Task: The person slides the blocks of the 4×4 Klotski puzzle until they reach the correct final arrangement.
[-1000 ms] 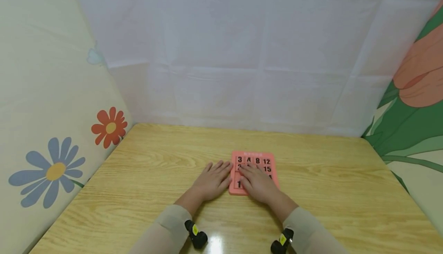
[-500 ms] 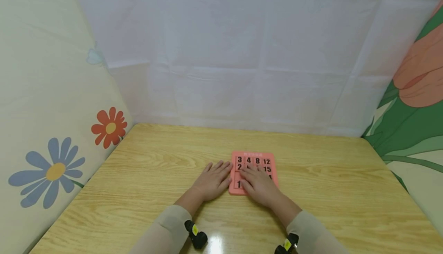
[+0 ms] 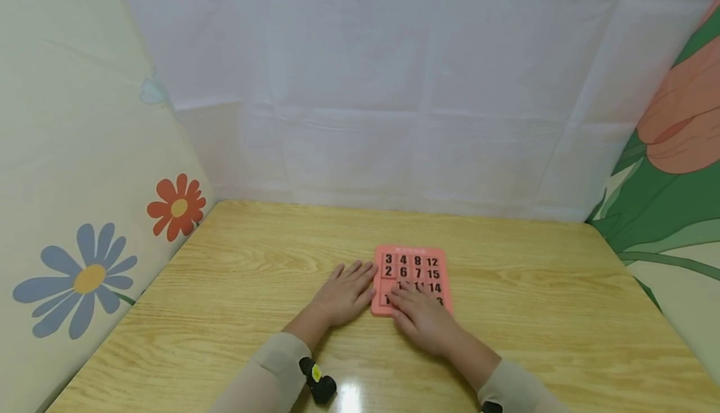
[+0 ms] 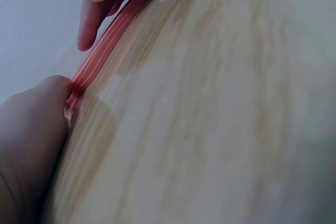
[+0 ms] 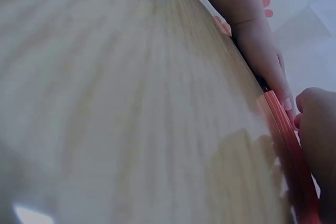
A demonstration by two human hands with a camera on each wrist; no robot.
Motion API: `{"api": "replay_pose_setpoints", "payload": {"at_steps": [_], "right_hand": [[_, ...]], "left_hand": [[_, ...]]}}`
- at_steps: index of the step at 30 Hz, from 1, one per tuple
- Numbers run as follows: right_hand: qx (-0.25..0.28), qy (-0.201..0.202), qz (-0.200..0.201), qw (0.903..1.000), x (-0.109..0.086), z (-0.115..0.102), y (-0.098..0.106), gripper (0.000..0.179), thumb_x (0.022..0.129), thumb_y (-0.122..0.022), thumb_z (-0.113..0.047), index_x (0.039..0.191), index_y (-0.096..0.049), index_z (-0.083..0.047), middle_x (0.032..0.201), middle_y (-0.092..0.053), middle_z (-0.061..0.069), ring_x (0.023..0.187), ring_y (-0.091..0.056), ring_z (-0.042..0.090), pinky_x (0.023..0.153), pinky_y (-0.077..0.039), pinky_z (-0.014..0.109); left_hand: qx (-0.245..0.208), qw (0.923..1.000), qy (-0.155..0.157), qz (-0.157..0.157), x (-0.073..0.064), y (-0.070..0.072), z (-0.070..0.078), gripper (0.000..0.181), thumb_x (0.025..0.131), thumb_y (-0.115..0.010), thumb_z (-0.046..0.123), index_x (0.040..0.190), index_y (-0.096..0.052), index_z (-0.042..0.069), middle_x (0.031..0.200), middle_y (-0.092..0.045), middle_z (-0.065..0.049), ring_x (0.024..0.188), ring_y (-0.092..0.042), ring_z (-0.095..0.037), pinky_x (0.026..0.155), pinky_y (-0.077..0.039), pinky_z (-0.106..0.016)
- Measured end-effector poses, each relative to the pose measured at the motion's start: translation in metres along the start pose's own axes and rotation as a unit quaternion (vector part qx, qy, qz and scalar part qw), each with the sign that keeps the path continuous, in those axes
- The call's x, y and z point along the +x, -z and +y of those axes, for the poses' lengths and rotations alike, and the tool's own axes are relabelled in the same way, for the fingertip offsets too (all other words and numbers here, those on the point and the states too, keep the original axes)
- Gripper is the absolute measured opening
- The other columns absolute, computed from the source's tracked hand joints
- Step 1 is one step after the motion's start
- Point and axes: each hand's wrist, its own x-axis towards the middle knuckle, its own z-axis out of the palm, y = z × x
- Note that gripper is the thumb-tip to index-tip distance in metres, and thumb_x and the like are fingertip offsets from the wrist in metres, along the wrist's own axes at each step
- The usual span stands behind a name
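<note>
A pink number sliding puzzle (image 3: 410,250) lies flat on the wooden table, its top two rows reading 3, 4, 8, 12 and 2, 6, 7, 15. At the left end of its third row a gap shows bare pink. My left hand (image 3: 344,295) rests on the table with straight fingers, fingertips right at the puzzle's left edge. Over the lower tiles lies my right hand (image 3: 426,319), its fingers extended onto the third and bottom rows, partly hiding them. In the left wrist view the puzzle's side (image 4: 105,51) shows between the left thumb and the right fingers.
The wooden table (image 3: 253,244) extends around the puzzle on all sides. White cloth (image 3: 349,88) hangs behind it, with flower-printed cloth (image 3: 84,163) at the left and more printed cloth (image 3: 669,213) at the right. A black wrist camera (image 3: 319,382) sits on the left sleeve.
My right hand has drawn back toward the near side and slightly right, uncovering the 6 and 7 in the second row. The left hand and the puzzle stay in place.
</note>
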Motion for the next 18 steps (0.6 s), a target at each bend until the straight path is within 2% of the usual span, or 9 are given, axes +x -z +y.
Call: {"api": "replay_pose_setpoints", "payload": {"at_steps": [10,18], "right_hand": [[0.008,0.014,-0.015,0.9998,-0.0095,-0.0070,-0.0004,0.045,0.105,-0.041,-0.034,0.145,-0.050,-0.016,0.154,-0.044,0.002,0.149,-0.030,0.025,0.124,-0.017,0.050],[0.001,0.009,-0.013,0.9999,-0.0084,-0.0062,-0.0022,0.045,0.105,-0.040,-0.033,0.145,-0.050,-0.015,0.154,-0.044,0.004,0.149,-0.030,0.027,0.123,-0.019,0.052]], "left_hand": [[0.001,1.0000,0.000,0.001,0.0018,-0.0036,-0.0029,0.057,0.106,-0.029,0.045,0.156,-0.028,0.017,0.163,-0.026,0.000,0.153,-0.019,-0.025,0.125,-0.012,-0.051],[-0.002,1.0000,0.001,0.001,0.0017,-0.0042,-0.0028,0.057,0.106,-0.030,0.044,0.156,-0.028,0.016,0.163,-0.026,0.000,0.152,-0.019,-0.025,0.125,-0.011,-0.051]]}}
